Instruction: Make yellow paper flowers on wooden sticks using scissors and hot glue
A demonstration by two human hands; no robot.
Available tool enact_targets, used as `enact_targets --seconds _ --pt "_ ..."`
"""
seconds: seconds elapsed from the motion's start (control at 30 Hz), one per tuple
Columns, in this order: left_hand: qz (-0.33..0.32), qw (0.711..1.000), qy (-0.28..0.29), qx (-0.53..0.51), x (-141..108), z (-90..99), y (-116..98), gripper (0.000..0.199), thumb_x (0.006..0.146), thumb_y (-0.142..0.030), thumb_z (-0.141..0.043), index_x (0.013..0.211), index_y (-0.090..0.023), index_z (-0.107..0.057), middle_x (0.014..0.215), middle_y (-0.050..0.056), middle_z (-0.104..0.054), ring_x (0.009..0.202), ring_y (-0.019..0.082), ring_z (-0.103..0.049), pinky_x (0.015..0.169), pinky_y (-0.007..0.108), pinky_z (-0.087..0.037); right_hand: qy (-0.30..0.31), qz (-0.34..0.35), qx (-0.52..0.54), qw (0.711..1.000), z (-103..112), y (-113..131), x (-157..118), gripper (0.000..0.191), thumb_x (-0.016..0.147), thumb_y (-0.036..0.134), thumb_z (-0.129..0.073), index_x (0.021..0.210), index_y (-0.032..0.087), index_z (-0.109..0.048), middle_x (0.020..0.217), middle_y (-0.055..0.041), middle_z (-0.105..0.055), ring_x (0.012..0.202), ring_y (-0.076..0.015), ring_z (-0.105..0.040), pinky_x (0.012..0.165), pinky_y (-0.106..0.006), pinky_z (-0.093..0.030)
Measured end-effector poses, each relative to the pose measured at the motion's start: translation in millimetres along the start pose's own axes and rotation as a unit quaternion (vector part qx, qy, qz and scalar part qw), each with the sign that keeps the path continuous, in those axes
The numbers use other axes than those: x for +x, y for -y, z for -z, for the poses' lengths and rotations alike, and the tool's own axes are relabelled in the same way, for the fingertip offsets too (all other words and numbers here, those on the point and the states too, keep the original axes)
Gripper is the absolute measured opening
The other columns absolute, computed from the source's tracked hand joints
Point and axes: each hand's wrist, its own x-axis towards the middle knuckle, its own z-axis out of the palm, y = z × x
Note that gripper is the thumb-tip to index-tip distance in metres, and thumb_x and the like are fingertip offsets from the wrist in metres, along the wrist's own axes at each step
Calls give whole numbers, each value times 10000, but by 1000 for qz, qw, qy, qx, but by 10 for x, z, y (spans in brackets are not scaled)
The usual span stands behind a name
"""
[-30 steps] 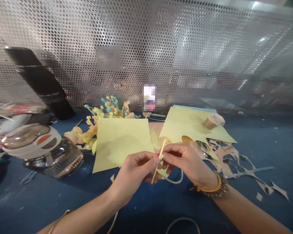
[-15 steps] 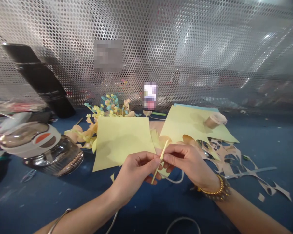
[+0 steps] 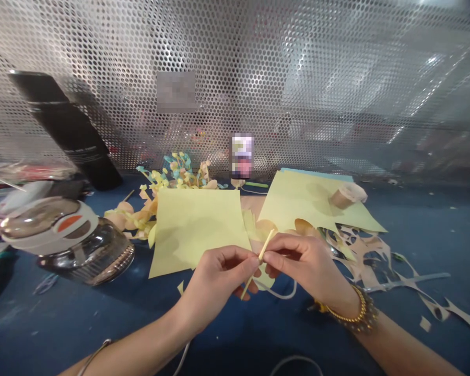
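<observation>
Between my two hands a thin strip of yellow paper [image 3: 267, 244] stands tilted, its upper end leaning right. My left hand [image 3: 225, 271] pinches it near the middle with thumb and forefinger. From the other side, the thumb and fingertips of my right hand [image 3: 297, 258] close on the same strip, touching it beside the left fingertips. A yellow paper sheet [image 3: 199, 222] lies flat just beyond my left hand. Small yellow paper pieces [image 3: 250, 224] lie behind the fingers, partly hidden.
A glass jar [image 3: 86, 256] with a white-banded lid stands at left, before a leaning black bottle [image 3: 74, 141]. Paper flowers [image 3: 176, 169] sit behind the sheet. At right are more yellow sheets [image 3: 293, 198], a tape roll [image 3: 348, 195] and paper scraps [image 3: 360, 250]. A perforated metal panel [image 3: 297, 78] rises behind.
Both hands keep their pinch on the strip, with only a slight shift of the fingers. The whole view has moved a little; nothing was let go.
</observation>
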Motion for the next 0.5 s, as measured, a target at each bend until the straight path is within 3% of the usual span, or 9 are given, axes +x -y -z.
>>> enact_targets --seconds 0.5 --pt "-8 1000 -8 20 2 16 -24 187 773 -300 -651 682 -137 -652 525 -28 -604 441 57 -521 429 153 -396 12 -6 -12 1000 11 13 -9 103 814 212 -633 751 161 -696 689 4 -636 580 -72 -606 547 -157 -520"
